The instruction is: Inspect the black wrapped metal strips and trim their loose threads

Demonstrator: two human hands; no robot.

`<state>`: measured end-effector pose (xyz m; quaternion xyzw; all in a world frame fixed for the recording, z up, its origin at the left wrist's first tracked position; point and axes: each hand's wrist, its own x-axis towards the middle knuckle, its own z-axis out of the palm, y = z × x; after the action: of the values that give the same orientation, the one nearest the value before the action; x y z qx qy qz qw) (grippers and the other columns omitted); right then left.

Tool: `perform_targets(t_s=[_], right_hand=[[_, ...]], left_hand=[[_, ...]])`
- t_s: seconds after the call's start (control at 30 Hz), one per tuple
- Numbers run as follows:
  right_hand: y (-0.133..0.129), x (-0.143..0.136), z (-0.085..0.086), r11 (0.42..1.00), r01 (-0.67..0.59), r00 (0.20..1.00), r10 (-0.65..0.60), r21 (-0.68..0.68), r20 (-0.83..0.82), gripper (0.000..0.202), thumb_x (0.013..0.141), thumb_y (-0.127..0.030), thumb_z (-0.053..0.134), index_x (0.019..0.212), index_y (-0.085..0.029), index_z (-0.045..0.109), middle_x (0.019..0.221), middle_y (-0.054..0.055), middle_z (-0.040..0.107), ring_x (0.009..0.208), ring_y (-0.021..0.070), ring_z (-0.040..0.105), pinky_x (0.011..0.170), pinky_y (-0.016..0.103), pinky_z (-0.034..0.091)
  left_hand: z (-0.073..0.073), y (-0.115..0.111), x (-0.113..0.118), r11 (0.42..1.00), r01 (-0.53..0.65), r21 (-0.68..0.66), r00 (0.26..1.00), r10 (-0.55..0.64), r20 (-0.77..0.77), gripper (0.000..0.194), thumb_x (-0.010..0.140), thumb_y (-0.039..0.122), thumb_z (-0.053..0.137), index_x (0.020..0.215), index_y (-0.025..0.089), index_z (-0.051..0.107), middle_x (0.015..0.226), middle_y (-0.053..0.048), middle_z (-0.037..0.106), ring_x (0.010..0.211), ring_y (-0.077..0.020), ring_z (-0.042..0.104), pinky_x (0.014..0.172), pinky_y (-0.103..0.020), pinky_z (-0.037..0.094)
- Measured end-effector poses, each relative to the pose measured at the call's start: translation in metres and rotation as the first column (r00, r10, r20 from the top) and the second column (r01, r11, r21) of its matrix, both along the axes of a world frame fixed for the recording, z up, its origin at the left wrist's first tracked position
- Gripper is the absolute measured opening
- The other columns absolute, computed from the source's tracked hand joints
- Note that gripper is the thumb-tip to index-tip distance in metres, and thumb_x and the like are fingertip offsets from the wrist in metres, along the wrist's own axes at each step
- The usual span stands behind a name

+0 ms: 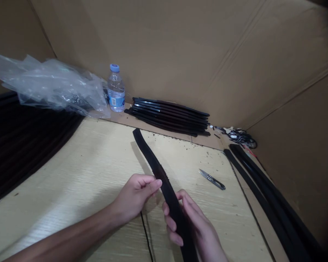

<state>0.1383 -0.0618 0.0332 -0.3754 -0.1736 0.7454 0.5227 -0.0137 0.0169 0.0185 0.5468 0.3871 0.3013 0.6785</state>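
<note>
A long black strip (pixel 171 198), flat and slightly curved, is held up at a slant over the table. My right hand (pixel 192 222) wraps around its lower part, fingers on one side and thumb side on the other. My left hand (pixel 140 193) is closed in a pinch, its thumb against the strip's left edge near a ridged, rough patch (pixel 161 173). Below the left hand hangs a thin black cord (pixel 146 234) that appears to come from its fingers; the exact grip is hidden. To the right lie small thread snips (pixel 211 179), apart from both hands.
Black strips are stacked (pixel 169 116) at the back, beside a water bottle (pixel 116 89) and clear plastic bags (pixel 57 85). More dark strips (pixel 30 142) cover the left; long black strips (pixel 265 196) lie right. Tangled cords (pixel 240 136) sit in the corner. Cardboard walls (pixel 166 47) enclose the wooden table (pixel 98 153).
</note>
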Motion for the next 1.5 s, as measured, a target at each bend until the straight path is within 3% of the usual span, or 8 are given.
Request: perform_targets(t_s=[0.2,0.33,0.6,0.73,0.9,1.1,1.2,1.5], right_hand=[[-0.001,0.0,-0.001,0.999,-0.023,0.991,0.026,-0.022,0.133,0.041,0.071,-0.03,0.077,0.105,-0.015,0.06,0.075,0.004,0.064,0.052,0.0058,0.049,0.044,0.016,0.038],[-0.002,0.0,-0.005,0.995,-0.095,0.988,0.098,-0.03,0.117,0.039,0.06,-0.031,0.083,0.088,-0.013,0.063,0.062,-0.003,0.056,0.041,0.003,0.044,0.036,0.014,0.038],[-0.003,0.0,-0.001,0.977,-0.204,0.975,0.197,0.059,0.102,0.032,0.07,-0.025,0.077,0.08,-0.015,0.049,0.074,0.004,0.068,0.044,0.0068,0.058,0.036,0.013,0.042],[0.0,-0.001,-0.001,0.994,-0.099,0.994,0.097,0.041,0.051,0.027,0.08,-0.03,0.067,0.083,-0.019,0.043,0.076,0.007,0.07,0.048,0.0069,0.055,0.04,0.014,0.038],[0.0,-0.002,0.001,0.999,0.002,1.0,-0.001,-0.051,0.004,0.022,0.081,-0.029,0.066,0.085,-0.02,0.047,0.083,0.008,0.068,0.063,0.0115,0.057,0.052,0.02,0.04],[-0.001,-0.003,0.0,1.0,-0.031,0.988,0.03,0.005,0.154,0.043,0.069,-0.027,0.078,0.106,-0.017,0.059,0.077,0.001,0.06,0.056,0.0068,0.046,0.046,0.017,0.041],[-0.001,-0.004,-0.002,0.993,-0.097,0.972,0.08,0.065,0.221,0.032,0.069,-0.029,0.077,0.093,-0.013,0.063,0.07,-0.002,0.054,0.047,0.0036,0.04,0.041,0.016,0.041],[-0.001,-0.001,0.005,0.992,-0.072,0.971,0.047,0.101,0.235,0.035,0.073,-0.03,0.074,0.079,-0.02,0.041,0.075,0.002,0.067,0.052,0.0079,0.057,0.041,0.013,0.039]], left_hand=[[-0.003,0.0,0.001,0.996,0.073,-0.057,0.989,-0.065,0.131,0.044,0.079,0.052,0.057,0.057,0.015,0.049,0.049,0.006,0.035,0.046,-0.0068,0.027,0.045,-0.021,0.02],[-0.001,-0.001,-0.001,0.985,0.141,-0.1,0.973,-0.119,0.196,0.042,0.076,0.052,0.061,0.065,0.012,0.058,0.053,0.005,0.038,0.047,-0.0066,0.026,0.044,-0.021,0.019],[0.004,-0.003,-0.004,0.99,0.13,-0.054,0.985,-0.123,0.118,0.039,0.081,0.044,0.058,0.058,0.014,0.05,0.052,0.006,0.035,0.048,-0.0067,0.027,0.045,-0.021,0.018],[0.004,-0.003,-0.002,0.994,0.09,-0.054,0.99,-0.084,0.11,0.039,0.082,0.043,0.056,0.057,0.014,0.05,0.048,0.007,0.033,0.045,-0.0065,0.026,0.045,-0.022,0.02],[0.006,-0.002,0.001,1.0,0.01,-0.017,0.998,-0.009,0.056,0.037,0.085,0.04,0.054,0.058,0.014,0.052,0.053,0.002,0.048,0.05,-0.0093,0.041,0.049,-0.022,0.029],[0.0,-0.006,0.002,0.996,0.074,-0.052,0.986,-0.065,0.155,0.035,0.076,0.044,0.064,0.066,0.012,0.055,0.061,0.001,0.056,0.059,-0.012,0.051,0.054,-0.022,0.036],[0.002,-0.007,0.001,0.992,0.102,-0.071,0.98,-0.089,0.177,0.029,0.077,0.04,0.064,0.072,0.011,0.06,0.069,-0.001,0.059,0.067,-0.0146,0.055,0.061,-0.024,0.041],[0.008,-0.011,0.008,0.948,0.238,-0.21,0.917,-0.148,0.37,0.019,0.08,0.029,0.063,0.086,0.011,0.06,0.058,0.0,0.059,0.051,-0.0116,0.057,0.051,-0.022,0.042]])
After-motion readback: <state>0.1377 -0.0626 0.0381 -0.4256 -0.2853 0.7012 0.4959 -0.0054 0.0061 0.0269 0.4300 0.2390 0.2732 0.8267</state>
